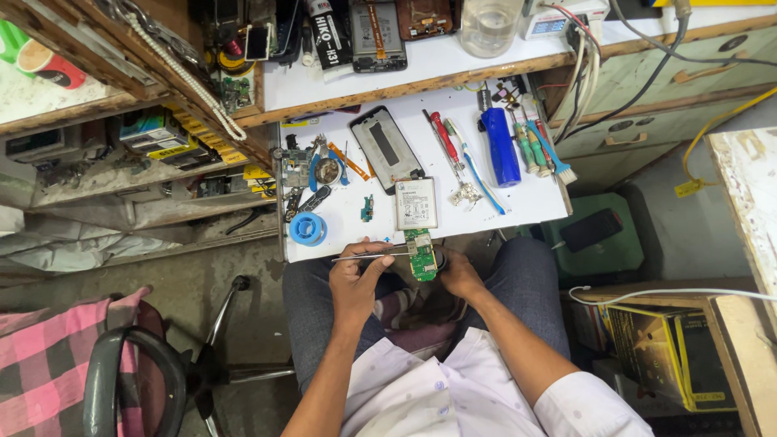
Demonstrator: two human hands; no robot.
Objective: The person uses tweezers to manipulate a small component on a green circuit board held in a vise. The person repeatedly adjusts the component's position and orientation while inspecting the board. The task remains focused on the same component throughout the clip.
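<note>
Left hand (356,275) is closed around a pair of thin metal tweezers (374,256), pinched between thumb and fingers, with the tips pointing right at the green circuit board (421,255). Right hand (459,273) is gripping that board from its right side, holding it just off the near edge of the tabletop (534,198), above the person's lap. Tweezer tips look like they're touching the board's left edge, but it's too small to be sure.

Stuff on the white tabletop: a flat grey phone battery (416,203) sits just beyond the board, nearly touching it. Further back lies a phone frame (386,149) with a dark middle, tilted a bit. To the right of that, a red-handled screwdriver (443,138), a toothbrush (473,167) with a blue-white handle, and a blue cylinder (501,146) lying flat. More small screwdrivers with green handles (530,148) are at the far right. Near left corner has a blue roll of tape (308,229), and a heap of small parts and flex cables (312,168) is behind it.

A raised shelf (421,63) at the far side carries more phone parts and a clear plastic jar (490,24). A black office chair with a pink checked cloth (48,356) is off to the near left.
</note>
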